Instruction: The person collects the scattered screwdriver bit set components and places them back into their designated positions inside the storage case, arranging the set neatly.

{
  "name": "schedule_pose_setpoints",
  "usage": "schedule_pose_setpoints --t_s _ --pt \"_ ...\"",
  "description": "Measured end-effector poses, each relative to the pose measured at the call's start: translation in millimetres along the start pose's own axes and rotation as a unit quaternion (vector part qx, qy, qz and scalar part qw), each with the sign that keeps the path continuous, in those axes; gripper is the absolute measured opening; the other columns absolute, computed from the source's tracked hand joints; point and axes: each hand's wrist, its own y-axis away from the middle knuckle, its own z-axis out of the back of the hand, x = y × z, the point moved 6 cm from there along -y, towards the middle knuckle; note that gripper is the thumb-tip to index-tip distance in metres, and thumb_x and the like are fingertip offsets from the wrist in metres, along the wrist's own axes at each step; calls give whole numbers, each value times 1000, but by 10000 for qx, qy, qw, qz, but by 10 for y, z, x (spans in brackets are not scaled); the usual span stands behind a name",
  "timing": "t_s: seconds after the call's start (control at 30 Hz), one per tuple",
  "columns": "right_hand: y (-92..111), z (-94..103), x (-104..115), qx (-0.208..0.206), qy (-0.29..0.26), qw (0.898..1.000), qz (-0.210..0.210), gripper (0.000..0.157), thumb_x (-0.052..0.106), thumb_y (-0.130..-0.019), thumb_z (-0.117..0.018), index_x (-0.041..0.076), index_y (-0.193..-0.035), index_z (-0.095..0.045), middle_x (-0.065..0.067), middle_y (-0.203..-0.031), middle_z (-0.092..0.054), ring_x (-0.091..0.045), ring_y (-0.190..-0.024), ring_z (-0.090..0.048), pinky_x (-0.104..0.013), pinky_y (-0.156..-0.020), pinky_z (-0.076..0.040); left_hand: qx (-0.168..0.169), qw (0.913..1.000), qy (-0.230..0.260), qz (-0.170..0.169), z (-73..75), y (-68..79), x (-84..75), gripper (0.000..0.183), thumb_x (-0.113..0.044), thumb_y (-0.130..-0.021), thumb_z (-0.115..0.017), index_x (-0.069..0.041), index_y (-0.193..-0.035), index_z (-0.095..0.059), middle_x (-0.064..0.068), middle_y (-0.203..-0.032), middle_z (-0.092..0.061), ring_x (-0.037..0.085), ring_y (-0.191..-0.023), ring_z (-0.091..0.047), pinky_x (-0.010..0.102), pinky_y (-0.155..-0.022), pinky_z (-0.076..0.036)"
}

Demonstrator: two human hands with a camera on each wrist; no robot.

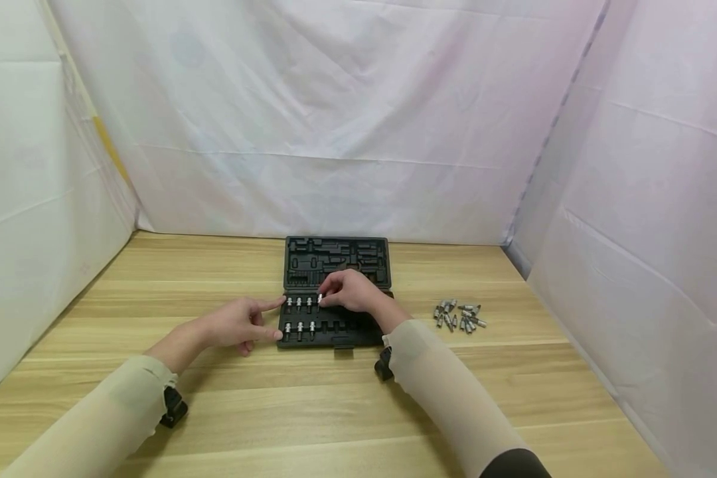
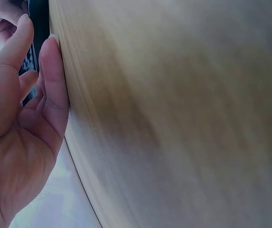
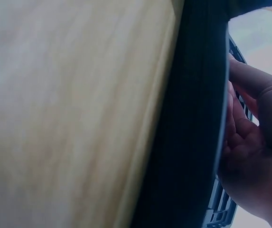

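A black socket case (image 1: 328, 344) lies opened flat on the table, its lid (image 1: 337, 238) folded back to the far side. My right hand (image 1: 354, 292) reaches over the tray and pinches a silver bit socket (image 1: 319, 299) at the back row. Three bit sockets (image 1: 299, 303) sit to its left in that row, and three more (image 1: 301, 328) stand in the front row. At the case's left edge, my left hand (image 1: 230, 325) touches with extended index finger and thumb. In the right wrist view the case wall (image 3: 192, 114) hides the right fingertips.
Several loose silver bit sockets (image 1: 469, 324) lie in a scattered group to the right of the case on the wooden table (image 1: 263, 411). White sheets (image 1: 334, 119) hang behind and at both sides. Each wrist wears a black strapped device (image 1: 174, 406).
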Motion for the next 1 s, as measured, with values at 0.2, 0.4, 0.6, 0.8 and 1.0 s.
schedule_pose_setpoints --t_s 0.2,0.4,0.6,0.8,1.0 --pt "2 -24 7 108 96 9999 51 15 25 -102 -82 22 -117 -83 2 -100 -75 -15 -91 -68 -36 -86 -59 -3 10000 -37 -30 -1 -2 5 90 -35 -98 -85 -14 -171 -36 7 -79 -57 19 -62 -64 38 -58 -66" --pt "11 -14 0 169 4 9998 124 18 25 -103 -81 21 -121 -83 2 -100 -75 -15 -91 -66 -34 -84 -58 -11 9999 -97 -56 0 -4 8 90 -36 -99 -85 -14 -171 -37 7 -79 -57 19 -62 -64 38 -59 -66" --pt "16 7 18 123 25 9998 123 18 29 -105 -79 24 -122 -83 1 -107 -76 -15 -95 -68 -37 -88 -60 1 10000 -32 -38 1 -2 9 90 -35 -99 -85 -13 -171 -36 7 -79 -57 18 -61 -63 38 -59 -66" --pt "8 2 50 114 258 9996 67 15 30 -106 -77 25 -118 -84 3 -111 -77 -14 -99 -68 -40 -93 -61 7 10000 -26 -27 -2 -1 10 90 -35 -99 -84 -14 -172 -36 8 -80 -57 19 -62 -63 38 -59 -66" --pt "-14 5 46 28 184 9998 55 10 27 -104 -80 24 -113 -83 1 -100 -75 -16 -90 -66 -36 -84 -58 19 10000 0 -29 -8 -10 19 90 -34 -99 -85 -14 -172 -36 7 -80 -57 19 -63 -63 38 -59 -66"
